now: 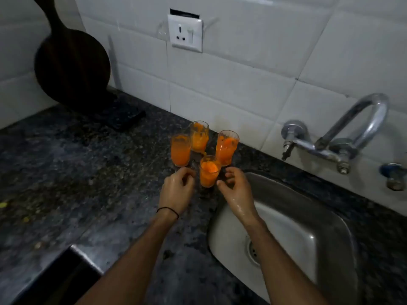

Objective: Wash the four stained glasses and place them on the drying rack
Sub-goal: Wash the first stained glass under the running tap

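Several glasses smeared with orange stand in a cluster on the dark granite counter (66,172), left of the sink. The nearest glass (209,172) stands between my two hands. Behind it are a left glass (181,150), a back glass (200,137) and a right glass (226,147). My left hand (177,190) hovers just left of the nearest glass with fingers loosely curled, holding nothing. My right hand (235,188) is wet, close on the glass's right side, thumb near its base, fingers loosely bent. Neither hand clearly touches the glass.
A steel sink (334,227) with a drain lies at the right, a chrome tap (352,133) on the tiled wall above it. A dark round wooden board (70,67) leans on the wall at back left. A wall socket (186,33) sits above the glasses.
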